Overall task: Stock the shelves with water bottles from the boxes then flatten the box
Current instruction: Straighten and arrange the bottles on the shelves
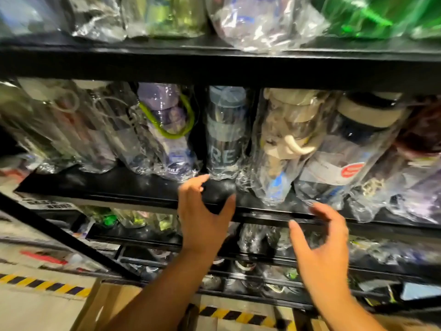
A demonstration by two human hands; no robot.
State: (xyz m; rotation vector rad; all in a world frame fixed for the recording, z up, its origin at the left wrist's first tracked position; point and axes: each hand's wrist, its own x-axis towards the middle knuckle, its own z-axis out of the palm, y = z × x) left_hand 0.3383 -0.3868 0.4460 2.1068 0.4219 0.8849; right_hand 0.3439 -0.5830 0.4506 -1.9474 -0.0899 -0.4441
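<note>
Nearest the camera, at the bottom edge, lies brown corrugated cardboard with yellow-and-black hazard tape point(241, 315), partly hidden by the two bare forearms that reach up from it. To the left, another flat cardboard sheet with a yellow-and-purple striped strip point(45, 285) lies on the floor.

The left hand point(202, 216) is raised to the front lip of the black metal shelf point(107, 187). Its fingers are spread wide in a curved, cupped shape, the thumb close to the base of a bottle, and nothing is held in it. The right hand point(322, 242) hovers a little lower and to the right, in front of the shelf edge, fingers loosely curled and apart, also empty; motion blur softens its outline.

On the shelf just beyond the left hand stands a clear grey water bottle in a crinkled plastic wrapper with the letters "RE" point(225, 132), upright. Just left of it leans a purple bottle with a lime-green carry loop point(169, 127), also wrapped. To the right leans a wrapped bottle with a beige lid and cream strap point(286, 139), then a dark bottle with a wide beige cap and a red logo point(353, 144).

Further bagged bottles fill the lower shelves point(257, 237) and the top shelf, among them a green wrapped one point(372, 15).
</note>
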